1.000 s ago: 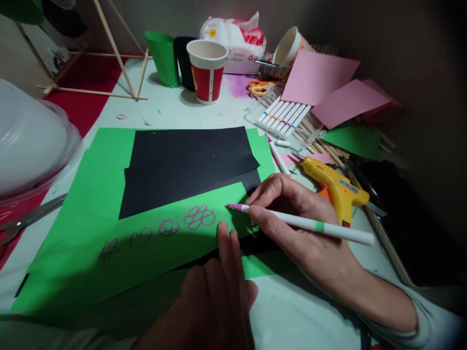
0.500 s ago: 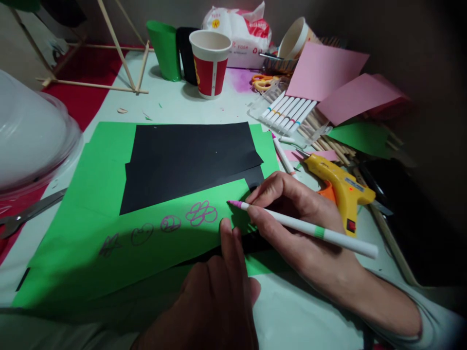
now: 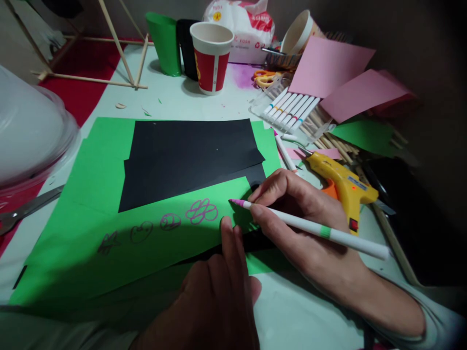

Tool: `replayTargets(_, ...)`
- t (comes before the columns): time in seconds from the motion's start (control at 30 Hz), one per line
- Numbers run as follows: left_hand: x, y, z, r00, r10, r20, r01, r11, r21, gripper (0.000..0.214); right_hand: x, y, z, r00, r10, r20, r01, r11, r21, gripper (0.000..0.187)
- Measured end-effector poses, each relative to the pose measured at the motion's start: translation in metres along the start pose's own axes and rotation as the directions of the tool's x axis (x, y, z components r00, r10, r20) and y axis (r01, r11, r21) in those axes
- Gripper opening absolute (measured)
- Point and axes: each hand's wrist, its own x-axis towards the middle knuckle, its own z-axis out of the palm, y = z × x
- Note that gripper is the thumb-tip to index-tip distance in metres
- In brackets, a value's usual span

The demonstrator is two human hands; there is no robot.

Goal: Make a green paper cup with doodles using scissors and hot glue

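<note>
My right hand (image 3: 310,223) grips a white felt-tip pen (image 3: 299,222) with a green band and a purple tip. The tip is at the upper right part of a green paper strip (image 3: 156,257). Purple drawings (image 3: 202,211) run across the strip: a flower, two circles with marks inside and a star-like shape. My left hand (image 3: 215,291) rests on the strip with its fingers stretched out, fingertips just below the pen tip. Black paper (image 3: 189,150) lies behind the strip, on top of a larger green sheet (image 3: 105,146).
To the right are a yellow glue gun (image 3: 339,182), a phone-like black slab (image 3: 412,218) and a case of markers (image 3: 292,109). Pink paper (image 3: 330,65) leans behind them. A paper cup (image 3: 211,58) and green cup (image 3: 165,46) stand at the back; metal scissors (image 3: 29,209) lie left.
The view has shifted slightly, and the pen's rear end sits a little further right. Both hands keep nearly the same pose; no new line on the strip is visible.
</note>
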Motion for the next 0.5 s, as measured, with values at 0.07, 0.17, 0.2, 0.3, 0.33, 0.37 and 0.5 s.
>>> replayTargets(0.07, 0.0000, 0.0004, 0.0000, 1.000, -0.001, 0.002, 0.001, 1.000, 0.002, 0.034, -0.0001, 0.0000, -0.0003, 1.000, -0.001, 0.006, 0.001, 1.000, -0.004, 0.015)
replayTargets(0.17, 0.0001, 0.0004, -0.0003, 1.000, -0.002, 0.003, 0.002, 1.000, 0.002, 0.035, 0.0010, 0.0002, -0.0006, 1.000, 0.002, 0.016, -0.002, 1.000, -0.002, 0.015)
replayTargets(0.2, 0.0002, 0.0003, -0.0005, 1.000, -0.006, 0.000, 0.006, 1.000, -0.002, 0.035, 0.0014, 0.0004, -0.0006, 1.000, 0.004, 0.019, -0.004, 1.000, -0.001, 0.015)
replayTargets(0.3, 0.0005, -0.0002, -0.0009, 1.000, -0.011, -0.005, 0.011, 1.000, 0.002, 0.034, 0.0013, 0.0010, -0.0008, 0.999, 0.014, 0.032, -0.014, 1.000, -0.002, 0.015)
replayTargets(0.33, 0.0006, -0.0002, -0.0010, 1.000, -0.007, -0.006, 0.007, 1.000, 0.000, 0.034, 0.0008, 0.0011, -0.0010, 0.999, 0.015, 0.035, -0.015, 1.000, -0.005, 0.015)
replayTargets(0.37, 0.0007, -0.0001, -0.0009, 1.000, -0.004, -0.008, 0.004, 1.000, -0.007, 0.035, 0.0002, 0.0013, -0.0012, 0.999, 0.012, 0.035, -0.011, 1.000, -0.007, 0.015)
replayTargets(0.5, 0.0004, 0.0016, -0.0004, 1.000, -0.025, -0.002, 0.025, 0.998, -0.058, 0.039, -0.0017, 0.0019, -0.0018, 0.999, -0.012, 0.051, 0.013, 1.000, -0.023, 0.015)
